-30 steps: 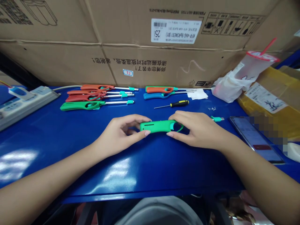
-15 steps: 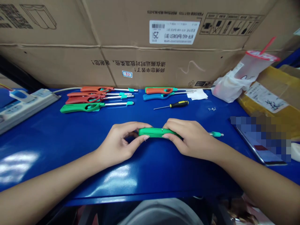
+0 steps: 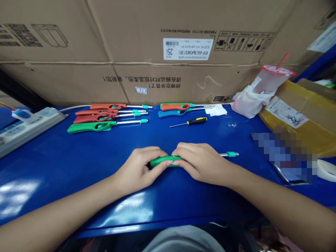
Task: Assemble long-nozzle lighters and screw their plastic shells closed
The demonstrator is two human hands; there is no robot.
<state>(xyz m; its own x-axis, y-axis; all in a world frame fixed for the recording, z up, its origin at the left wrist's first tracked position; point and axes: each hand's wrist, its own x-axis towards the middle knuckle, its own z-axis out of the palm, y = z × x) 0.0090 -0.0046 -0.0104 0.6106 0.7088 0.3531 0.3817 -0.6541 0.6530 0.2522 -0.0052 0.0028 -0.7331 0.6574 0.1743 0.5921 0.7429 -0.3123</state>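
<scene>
Between both hands is a green long-nosed gas lighter point(image 3: 160, 161), held level just above the table or on it; I cannot tell which. My left hand point(image 3: 143, 166) pinches its handle end with thumb and fingers. My right hand point(image 3: 201, 162) is closed round the middle, hiding the trigger part. The metal tube with its teal tip point(image 3: 231, 154) sticks out to the right beyond that hand. The two thumbs nearly meet on the near side. Behind the hands lies a black and yellow screwdriver point(image 3: 196, 121).
Red, orange and green lighters point(image 3: 89, 126) lie in a row at back left; a blue lighter point(image 3: 172, 113) and others lie at back centre. A power strip point(image 3: 31, 122) is on the left. A bagged cup point(image 3: 270, 80), a yellow-taped box point(image 3: 296, 119) and a phone point(image 3: 286, 175) stand or lie right. Cardboard point(image 3: 141, 31) walls the back.
My left hand has slid along the lighter toward my right hand, so the thumbs are closer. The lighter appears slightly lower and further left, while the whole view has shifted too.
</scene>
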